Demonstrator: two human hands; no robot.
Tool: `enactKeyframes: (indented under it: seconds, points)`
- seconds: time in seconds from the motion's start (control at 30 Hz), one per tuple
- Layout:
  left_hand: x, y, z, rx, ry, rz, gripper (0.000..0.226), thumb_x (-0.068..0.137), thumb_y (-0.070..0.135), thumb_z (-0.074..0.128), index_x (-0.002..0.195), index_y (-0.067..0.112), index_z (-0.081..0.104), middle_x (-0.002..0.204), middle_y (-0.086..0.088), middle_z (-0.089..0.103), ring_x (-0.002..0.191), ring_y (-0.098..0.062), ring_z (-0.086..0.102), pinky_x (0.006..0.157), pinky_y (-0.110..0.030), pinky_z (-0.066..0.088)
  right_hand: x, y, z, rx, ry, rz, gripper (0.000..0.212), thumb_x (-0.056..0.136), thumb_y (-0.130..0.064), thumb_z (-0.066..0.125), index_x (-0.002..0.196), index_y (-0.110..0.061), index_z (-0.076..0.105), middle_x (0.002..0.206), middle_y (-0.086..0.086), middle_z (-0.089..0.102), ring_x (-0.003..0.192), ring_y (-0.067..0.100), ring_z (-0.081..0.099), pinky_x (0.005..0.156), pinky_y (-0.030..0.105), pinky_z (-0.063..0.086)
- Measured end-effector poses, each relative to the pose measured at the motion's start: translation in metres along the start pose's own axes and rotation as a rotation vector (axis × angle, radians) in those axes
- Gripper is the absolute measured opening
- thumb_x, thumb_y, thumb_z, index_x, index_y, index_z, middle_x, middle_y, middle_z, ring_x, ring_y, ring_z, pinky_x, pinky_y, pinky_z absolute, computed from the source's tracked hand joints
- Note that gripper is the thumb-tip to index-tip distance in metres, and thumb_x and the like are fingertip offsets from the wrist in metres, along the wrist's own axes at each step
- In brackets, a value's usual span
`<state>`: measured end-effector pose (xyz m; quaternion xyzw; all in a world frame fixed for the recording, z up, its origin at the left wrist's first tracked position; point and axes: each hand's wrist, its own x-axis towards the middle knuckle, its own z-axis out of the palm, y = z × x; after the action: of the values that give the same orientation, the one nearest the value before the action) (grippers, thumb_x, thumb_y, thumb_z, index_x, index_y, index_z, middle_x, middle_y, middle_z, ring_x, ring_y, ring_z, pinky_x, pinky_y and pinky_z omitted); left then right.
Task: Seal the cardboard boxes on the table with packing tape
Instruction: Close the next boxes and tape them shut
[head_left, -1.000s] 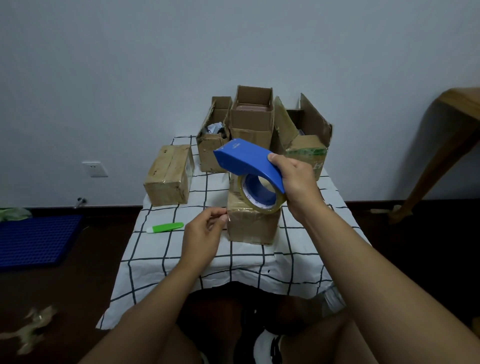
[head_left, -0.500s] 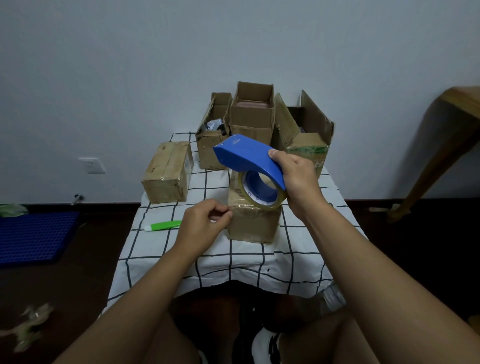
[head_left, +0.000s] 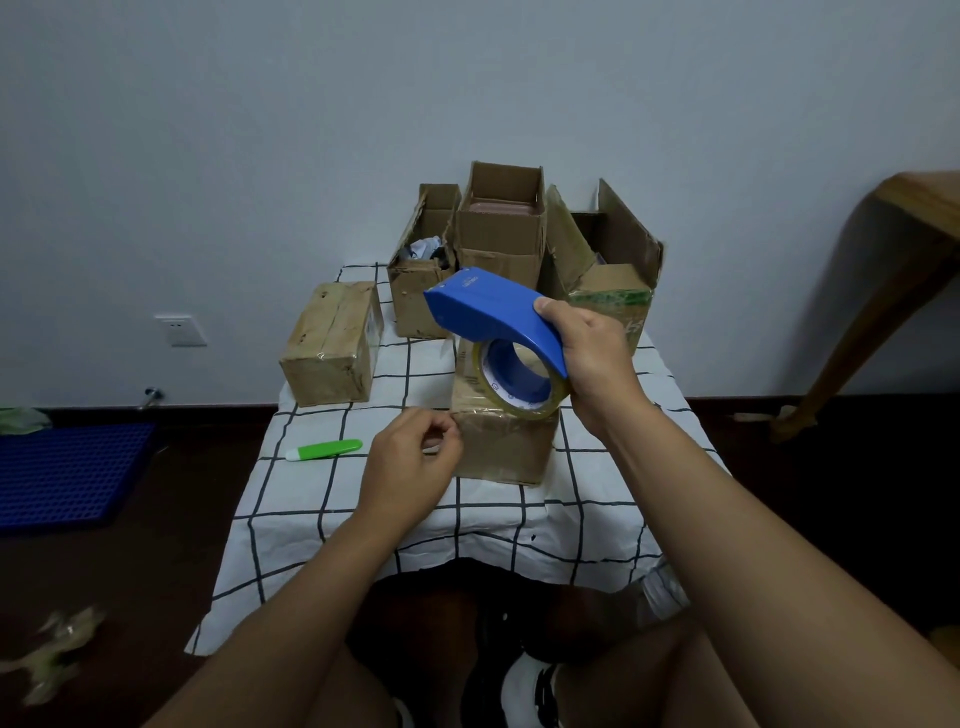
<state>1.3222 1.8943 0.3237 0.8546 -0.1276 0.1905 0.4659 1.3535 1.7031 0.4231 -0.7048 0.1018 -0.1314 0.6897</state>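
A closed cardboard box (head_left: 503, 449) stands in the middle of the table (head_left: 363, 519), which has a checked cloth. Just above the box's top, my right hand (head_left: 589, 353) grips a blue tape dispenser (head_left: 488, 312); its roll of clear packing tape (head_left: 519, 387) hangs over the box. My left hand (head_left: 415, 462) is at the box's near left corner. Its thumb and fingers are curled together, pinching what looks like the end of the clear tape. A taped box (head_left: 332, 348) lies at the left. Three open boxes (head_left: 501, 234) stand at the back.
A green utility knife (head_left: 324, 449) lies on the cloth to the left of my left hand. A wooden table leg (head_left: 883, 312) slants at the right. On the floor at the left lies a blue mat (head_left: 67, 473). My knees are under the table's near edge.
My left hand's fingers have curled in tighter beside the box's corner. The dispenser in my right hand has barely moved.
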Motion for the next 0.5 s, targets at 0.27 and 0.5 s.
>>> enactKeyframes:
  seconds: [0.27,0.5]
  points:
    - [0.004,0.004,0.002,-0.072,0.008,-0.120,0.018,0.086,0.029,0.072,0.073,0.019,0.067,0.082,0.008,0.064,0.080,0.001,0.060,0.067,-0.007,0.043,-0.002,-0.001,-0.001,0.003,-0.012,0.004,0.044,0.091,-0.036,0.068,0.094,0.008,0.069,0.076,0.011,0.060,0.070,0.021,0.053,0.066,0.035,0.041]
    - [0.019,0.000,-0.001,-0.215,-0.081,-0.201,0.021,0.083,0.014,0.076,0.085,0.028,0.060,0.075,0.009,0.062,0.067,0.006,0.058,0.061,-0.006,0.044,0.000,0.001,-0.001,0.010,-0.026,0.003,0.044,0.090,-0.037,0.068,0.090,0.006,0.070,0.073,0.009,0.060,0.069,0.021,0.053,0.064,0.035,0.040]
